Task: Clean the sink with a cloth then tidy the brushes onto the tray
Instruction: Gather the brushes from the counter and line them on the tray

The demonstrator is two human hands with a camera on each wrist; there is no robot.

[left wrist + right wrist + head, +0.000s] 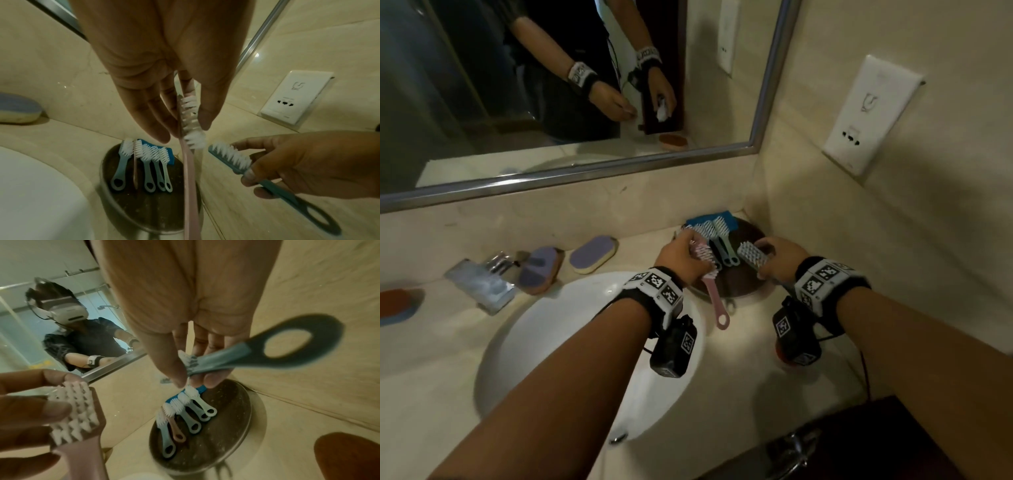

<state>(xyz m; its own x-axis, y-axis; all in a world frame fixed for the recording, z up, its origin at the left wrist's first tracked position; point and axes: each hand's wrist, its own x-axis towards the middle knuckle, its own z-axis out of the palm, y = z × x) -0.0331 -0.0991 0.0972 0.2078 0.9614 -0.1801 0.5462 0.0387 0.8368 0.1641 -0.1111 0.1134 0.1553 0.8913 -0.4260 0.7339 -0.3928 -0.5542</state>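
I see my left hand (pixel 681 255) pinching the bristled head of a pink long-handled plastic brush (pixel 710 286), its handle reaching past the front edge of the round dark tray (pixel 751 236) toward the white oval sink (pixel 571 329). My right hand (pixel 780 258) pinches a teal plastic brush (pixel 236 164) at its neck, held above the tray's right side. A row of small pale-blue and pink brushes (pixel 148 164) lies on the tray in the countertop's back right corner, against a blue cloth (pixel 709 216).
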